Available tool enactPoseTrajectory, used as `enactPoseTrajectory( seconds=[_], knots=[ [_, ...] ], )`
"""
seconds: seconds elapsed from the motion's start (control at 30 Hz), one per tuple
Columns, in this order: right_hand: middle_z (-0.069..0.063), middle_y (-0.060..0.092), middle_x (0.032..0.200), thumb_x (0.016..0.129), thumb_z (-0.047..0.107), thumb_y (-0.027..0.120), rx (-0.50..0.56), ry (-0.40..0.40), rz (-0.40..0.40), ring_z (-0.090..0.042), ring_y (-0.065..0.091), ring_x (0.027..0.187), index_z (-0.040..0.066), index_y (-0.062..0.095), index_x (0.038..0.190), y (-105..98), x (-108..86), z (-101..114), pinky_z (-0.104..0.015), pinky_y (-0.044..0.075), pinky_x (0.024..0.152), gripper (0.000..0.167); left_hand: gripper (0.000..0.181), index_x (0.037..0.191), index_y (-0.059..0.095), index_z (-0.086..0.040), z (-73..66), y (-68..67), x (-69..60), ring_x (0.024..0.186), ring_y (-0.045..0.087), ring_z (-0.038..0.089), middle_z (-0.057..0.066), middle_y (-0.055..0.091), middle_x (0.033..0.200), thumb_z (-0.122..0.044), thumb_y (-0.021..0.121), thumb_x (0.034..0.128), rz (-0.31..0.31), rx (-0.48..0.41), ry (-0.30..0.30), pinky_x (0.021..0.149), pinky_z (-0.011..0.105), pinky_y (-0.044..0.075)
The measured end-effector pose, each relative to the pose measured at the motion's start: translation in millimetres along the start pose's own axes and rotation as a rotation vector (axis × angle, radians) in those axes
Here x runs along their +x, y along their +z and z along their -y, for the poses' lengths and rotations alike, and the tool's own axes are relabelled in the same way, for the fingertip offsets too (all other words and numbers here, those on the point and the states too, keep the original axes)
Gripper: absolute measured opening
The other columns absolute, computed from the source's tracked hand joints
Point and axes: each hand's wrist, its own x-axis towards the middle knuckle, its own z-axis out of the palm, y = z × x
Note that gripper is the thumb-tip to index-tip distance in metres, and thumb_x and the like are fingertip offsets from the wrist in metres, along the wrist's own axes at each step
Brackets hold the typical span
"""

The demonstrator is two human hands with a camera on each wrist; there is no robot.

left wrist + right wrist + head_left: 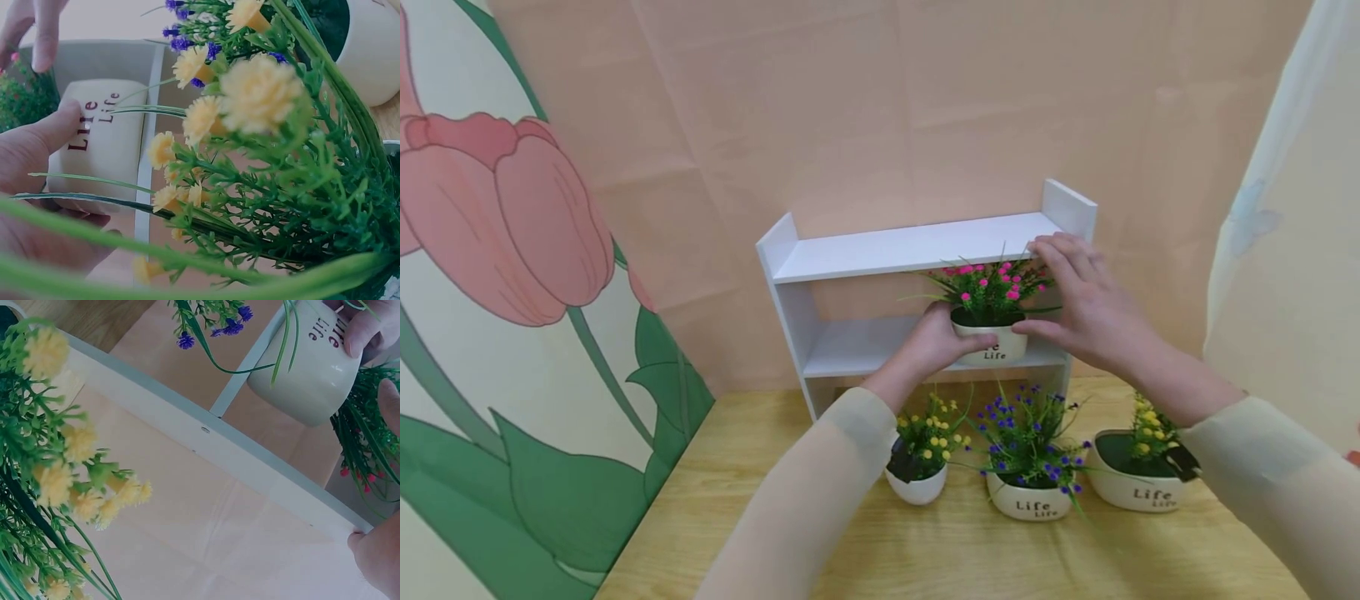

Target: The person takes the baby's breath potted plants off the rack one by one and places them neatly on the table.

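Note:
My left hand point(934, 340) grips a white oval pot point(1004, 347) lettered "Life", its thumb across the front. Pink flowers point(992, 283) and grass-like leaves rise from this pot. It stands at the front of the middle board of a white shelf point(861, 343), and I cannot tell whether it rests there fully. My right hand point(1093, 308) is at the shelf's right side, fingers extended by the upper board's edge and thumb close to the pot's right rim. In the left wrist view, the left thumb presses the lettered pot wall point(103, 144).
On the wooden table point(737, 475), in front of the shelf, stand a small round pot with yellow flowers point(917, 483), an oval pot with blue-purple flowers point(1030, 500) and another oval pot with yellow flowers point(1138, 492). A peach cloth backdrop point(850, 108) hangs behind.

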Motion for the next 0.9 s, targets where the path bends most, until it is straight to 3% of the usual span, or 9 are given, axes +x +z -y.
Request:
enactPoseTrajectory(
  seconds=[0.47,0.9],
  knots=[
    [-0.027,0.037,0.167,0.076,0.027,0.103,-0.011,-0.022,-0.008,-0.05,0.026,0.158,-0.003,0.034,0.166,2.4,1.9,0.4,-0.056,0.015,0.135,0.117,0.077,0.163,0.054,-0.019,1.5,-3.7,-2.3,0.146,0.057,0.024,0.004,0.059,0.16,-0.034,0.09,0.0959,-0.021,0.057,-0.018,0.119,0.041,0.049],
    [-0.028,0.036,0.168,0.076,0.027,0.103,-0.004,-0.034,-0.013,-0.051,0.026,0.158,-0.003,0.033,0.167,2.2,2.9,-0.9,-0.058,0.016,0.135,0.118,0.078,0.161,0.056,-0.024,-1.4,-6.6,-10.2,0.146,0.057,0.023,-0.002,0.061,0.158,-0.036,0.093,0.093,-0.022,0.068,-0.017,0.12,0.043,0.047]
  ],
)
